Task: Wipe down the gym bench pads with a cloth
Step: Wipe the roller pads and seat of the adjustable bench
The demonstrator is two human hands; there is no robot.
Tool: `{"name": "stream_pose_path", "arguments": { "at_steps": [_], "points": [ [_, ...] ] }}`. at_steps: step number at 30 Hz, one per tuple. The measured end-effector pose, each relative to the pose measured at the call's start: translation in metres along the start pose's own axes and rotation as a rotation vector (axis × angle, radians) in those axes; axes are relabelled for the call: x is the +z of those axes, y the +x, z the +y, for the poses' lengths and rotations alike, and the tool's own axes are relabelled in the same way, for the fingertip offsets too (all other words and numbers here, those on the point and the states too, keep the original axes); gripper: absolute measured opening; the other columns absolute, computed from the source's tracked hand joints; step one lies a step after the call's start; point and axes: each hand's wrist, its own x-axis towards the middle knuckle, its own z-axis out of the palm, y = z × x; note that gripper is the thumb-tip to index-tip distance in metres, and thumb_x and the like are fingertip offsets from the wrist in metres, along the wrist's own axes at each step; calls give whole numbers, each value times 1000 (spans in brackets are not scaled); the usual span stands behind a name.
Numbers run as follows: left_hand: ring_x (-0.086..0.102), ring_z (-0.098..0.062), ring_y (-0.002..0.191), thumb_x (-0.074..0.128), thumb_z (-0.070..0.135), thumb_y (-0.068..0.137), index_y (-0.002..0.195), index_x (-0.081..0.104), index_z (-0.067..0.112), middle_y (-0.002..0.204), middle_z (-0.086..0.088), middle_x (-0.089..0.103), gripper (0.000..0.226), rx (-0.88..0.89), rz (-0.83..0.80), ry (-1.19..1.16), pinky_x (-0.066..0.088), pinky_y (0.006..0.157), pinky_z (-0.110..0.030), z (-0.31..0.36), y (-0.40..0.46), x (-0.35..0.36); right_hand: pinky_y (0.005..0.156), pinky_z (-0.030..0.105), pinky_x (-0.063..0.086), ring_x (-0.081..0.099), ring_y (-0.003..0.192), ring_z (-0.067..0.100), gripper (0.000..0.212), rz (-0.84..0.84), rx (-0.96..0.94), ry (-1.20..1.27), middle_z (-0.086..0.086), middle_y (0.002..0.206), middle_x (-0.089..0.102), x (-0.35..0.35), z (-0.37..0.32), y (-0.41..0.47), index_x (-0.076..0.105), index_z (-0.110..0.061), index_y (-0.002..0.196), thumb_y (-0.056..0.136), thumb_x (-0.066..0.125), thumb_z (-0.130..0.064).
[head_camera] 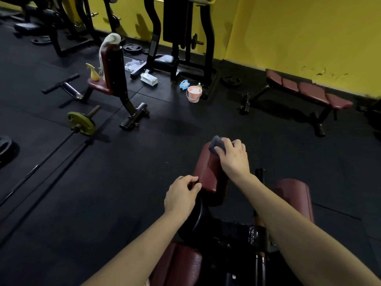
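Steadying the maroon roller pad at its near end, the left hand curls around the edge; the pad's long axis runs toward twelve o'clock, where the right hand presses a dark grey cloth under curled fingers on the far end

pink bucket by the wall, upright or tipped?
Upright. The pink bucket stands on the floor, its rim facing up, with something pale inside.
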Motion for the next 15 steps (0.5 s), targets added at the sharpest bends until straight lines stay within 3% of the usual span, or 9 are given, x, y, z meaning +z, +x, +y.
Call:
{"name": "stream_pose_path", "arguments": {
  "at_steps": [7,12,15],
  "points": [
    [61,0,103,65,46,96,119,69,42,114,24,61,25,-8,-12,-35,55,90,-36,-1,-1,-3,90,44,47,48,107,30,31,4,-38,84,8,108,48,-5,-6,-16,56,-17,127,103,54,-38],
    [63,-3,106,67,43,95,119,71,37,114,21,64,25,-29,-4,-112,54,94,-35,-3,1,0,82,37,45,48,98,24,29,-20,-200,104,2,104,47,-5,-4,-85,59,-17,121,98,64,-34],
    [63,-3,105,67,41,96,121,71,36,113,19,65,26,-59,-13,-154,52,88,-27,-5,1,0,81,41,48,50,95,29,31,16,-317,11,9,103,50,-5,-1,-63,61,-13,120,97,62,-33]
  ]
}}
